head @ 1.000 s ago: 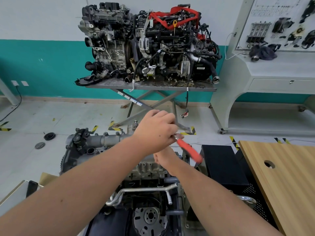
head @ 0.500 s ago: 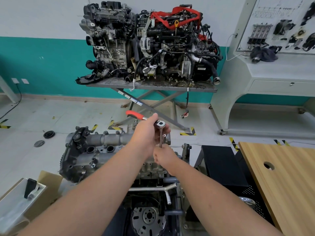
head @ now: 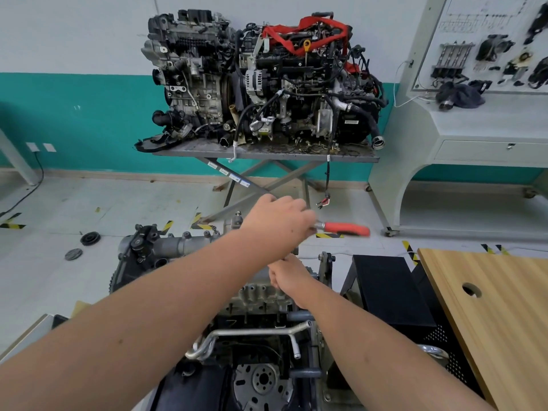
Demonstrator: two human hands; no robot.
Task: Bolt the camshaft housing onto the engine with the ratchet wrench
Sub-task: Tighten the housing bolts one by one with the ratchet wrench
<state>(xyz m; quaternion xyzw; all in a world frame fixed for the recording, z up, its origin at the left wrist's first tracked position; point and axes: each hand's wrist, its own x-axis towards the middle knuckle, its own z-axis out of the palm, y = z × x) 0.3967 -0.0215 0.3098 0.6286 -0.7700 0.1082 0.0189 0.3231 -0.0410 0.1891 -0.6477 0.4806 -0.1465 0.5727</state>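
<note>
The engine (head: pixel 258 295) stands in front of me on a stand, with the grey camshaft housing (head: pixel 178 246) lying across its top. My left hand (head: pixel 278 223) grips the head end of the ratchet wrench (head: pixel 345 228); its red handle sticks out to the right. Just below, my right hand (head: pixel 286 274) is curled around the wrench's extension, right above the housing. The socket and the bolt are hidden behind my hands.
A second, complete engine (head: pixel 261 84) sits on a scissor table (head: pixel 267 152) by the wall. A wooden tabletop (head: pixel 498 307) lies at the right, a black box (head: pixel 388 289) beside it. Two round caps (head: pixel 83 244) lie on the floor at left. A grey display cabinet (head: pixel 474 137) stands at right.
The ratchet handle has swung from pointing left half a second ago to pointing right now, turned by my left hand. My right hand has stayed on the extension.
</note>
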